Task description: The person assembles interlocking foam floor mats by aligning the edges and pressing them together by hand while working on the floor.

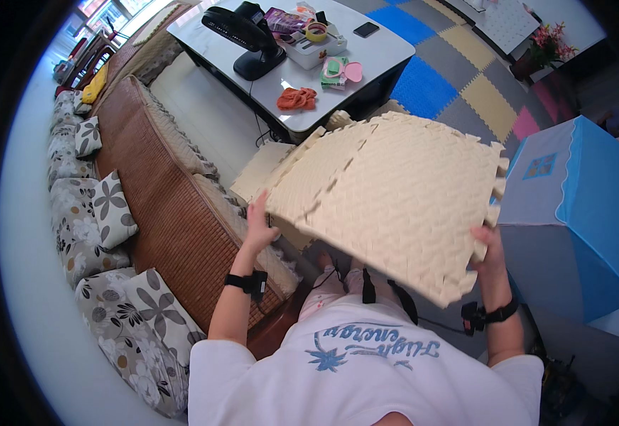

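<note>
the two-handed hold on a beige foam mat, as i watch it remotely through the head view. my right hand point(490, 250) is clenched on the toothed right edge of the beige foam mat point(412, 192), toward its near corner; my left hand point(258, 226) is spread at the opposite corner, thumb apart from the fingers, and i cannot tell whether it bears any weight. the mat lies between the two hands, raised in front of the white shirt point(373, 383), with a jagged seam crossing it nearer the left hand. a black band with a small device sits behind each grip, on the left wrist point(240, 273) and on the right wrist point(492, 287). left of the left hand runs a sofa with a brown woven seat cover point(160, 206) and a leaf-patterned cushion point(114, 213). beyond the hold stands a white-topped table point(387, 55) bearing an orange cloth point(296, 99), a black fan point(227, 30), a yellow tape roll point(316, 31) and a dark phone point(366, 29). just right of the right hand is a blue and grey play tent point(600, 199); farther ahead of that hand, interlocking blue floor tiles point(423, 85) adjoin grey and beige ones.
</note>
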Tool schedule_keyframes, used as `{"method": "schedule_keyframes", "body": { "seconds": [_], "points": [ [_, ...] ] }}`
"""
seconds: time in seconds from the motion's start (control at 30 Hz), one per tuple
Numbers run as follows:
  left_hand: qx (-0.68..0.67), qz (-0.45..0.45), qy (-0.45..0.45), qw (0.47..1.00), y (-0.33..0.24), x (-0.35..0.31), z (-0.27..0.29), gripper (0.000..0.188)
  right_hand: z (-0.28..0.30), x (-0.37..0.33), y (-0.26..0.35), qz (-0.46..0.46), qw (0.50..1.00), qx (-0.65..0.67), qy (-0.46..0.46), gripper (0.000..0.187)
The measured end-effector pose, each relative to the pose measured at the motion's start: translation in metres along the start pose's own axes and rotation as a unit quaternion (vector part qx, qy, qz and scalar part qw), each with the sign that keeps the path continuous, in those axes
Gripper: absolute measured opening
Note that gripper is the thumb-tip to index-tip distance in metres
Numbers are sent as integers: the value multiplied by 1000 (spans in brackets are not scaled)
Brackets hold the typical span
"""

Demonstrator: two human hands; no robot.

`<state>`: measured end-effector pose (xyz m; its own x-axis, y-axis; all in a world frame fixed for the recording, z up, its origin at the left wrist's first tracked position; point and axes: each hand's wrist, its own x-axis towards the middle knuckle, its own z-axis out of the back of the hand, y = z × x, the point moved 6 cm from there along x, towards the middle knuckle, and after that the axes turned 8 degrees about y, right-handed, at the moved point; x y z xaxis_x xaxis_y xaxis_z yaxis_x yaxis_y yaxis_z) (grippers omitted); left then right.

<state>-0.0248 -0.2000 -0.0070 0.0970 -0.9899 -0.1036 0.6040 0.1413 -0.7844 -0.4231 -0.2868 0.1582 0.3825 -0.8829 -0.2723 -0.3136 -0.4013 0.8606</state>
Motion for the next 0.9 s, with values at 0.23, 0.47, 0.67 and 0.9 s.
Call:
{"method": "schedule_keyframes", "body": {
  "seconds": [0.23,0.47,0.67,0.9],
  "points": [
    [155,-236,-103,954,-159,2,40,70,-82,28,34,51,997,-34,53,50],
    [-105,-243,-176,948,-163,2,89,27,-151,66,61,89,981,-135,112,29],
    [-162,-196,-188,949,-137,14,117,20,-44,141,73,353,569,-740,-69,54],
    [-244,-153,-157,945,-115,9,140,18,-7,198,4,74,680,-728,-38,62]
  ]
}}
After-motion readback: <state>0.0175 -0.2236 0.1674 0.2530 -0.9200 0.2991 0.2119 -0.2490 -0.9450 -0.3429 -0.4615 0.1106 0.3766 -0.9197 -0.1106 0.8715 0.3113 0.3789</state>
